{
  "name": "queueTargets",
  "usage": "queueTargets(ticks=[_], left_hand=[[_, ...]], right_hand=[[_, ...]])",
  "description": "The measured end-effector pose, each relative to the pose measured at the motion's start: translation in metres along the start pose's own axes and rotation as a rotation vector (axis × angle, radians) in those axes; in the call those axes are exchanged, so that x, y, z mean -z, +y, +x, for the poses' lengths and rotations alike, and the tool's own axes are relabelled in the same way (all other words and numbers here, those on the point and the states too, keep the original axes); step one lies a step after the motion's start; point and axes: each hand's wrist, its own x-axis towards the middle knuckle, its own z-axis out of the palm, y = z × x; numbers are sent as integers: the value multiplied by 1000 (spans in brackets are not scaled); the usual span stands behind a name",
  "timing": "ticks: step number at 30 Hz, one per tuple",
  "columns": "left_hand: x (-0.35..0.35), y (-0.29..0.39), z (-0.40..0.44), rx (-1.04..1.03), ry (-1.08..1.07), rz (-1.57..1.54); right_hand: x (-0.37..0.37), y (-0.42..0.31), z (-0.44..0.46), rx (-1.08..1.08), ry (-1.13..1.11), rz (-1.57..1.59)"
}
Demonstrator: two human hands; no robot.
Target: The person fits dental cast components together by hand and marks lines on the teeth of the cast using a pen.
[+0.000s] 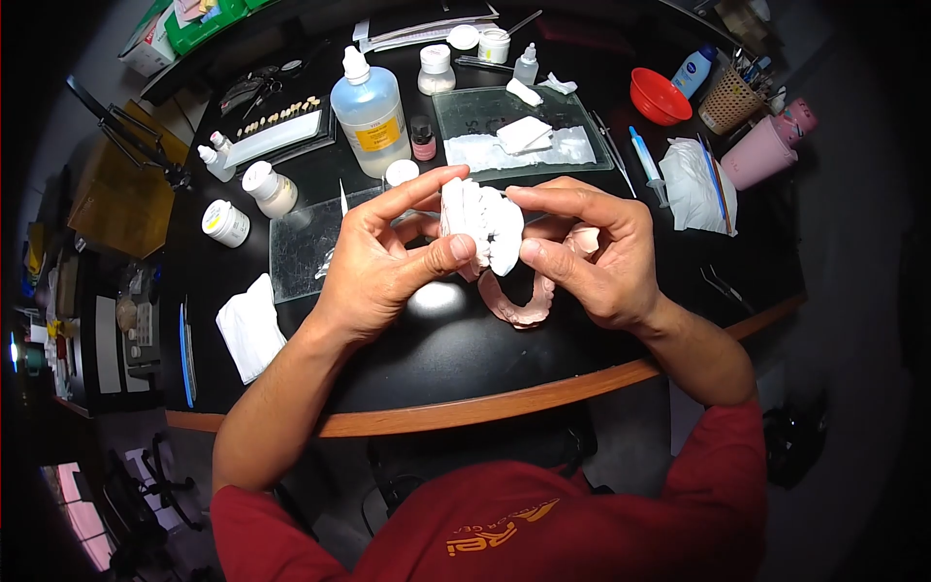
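Observation:
My left hand (pixel 373 267) grips a white plaster dental cast (pixel 460 215) between thumb and fingers. Pinched in my right hand (pixel 606 252) is a second white plaster piece (pixel 506 233), pressed against the first, with a small dark gap showing between them. Whether the two pieces are joined cannot be made out. Just below the casts, a pinkish horseshoe-shaped dental piece (pixel 522 312) rests on the black table. A further pale pink piece (pixel 583 241) shows by my right palm, partly hidden by the fingers.
A large liquid bottle (pixel 373 121) stands behind my left hand. Glass slabs (pixel 495 102) lie on the table (pixel 427 373), one bearing white paper. Around them are small jars (pixel 270 190), a tooth shade guide (pixel 276 136), a syringe (pixel 647 165), a red bowl (pixel 661 97) and tweezers (pixel 724 288).

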Motion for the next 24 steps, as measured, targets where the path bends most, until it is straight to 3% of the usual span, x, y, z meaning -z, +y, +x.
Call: queueTargets(ticks=[13,24], left_hand=[[0,-1,-2,23,-5,-27],[-1,3,-2,155,36,43]], right_hand=[[1,-3,0,-18,-22,25],[-2,-7,1,-218,4,168]])
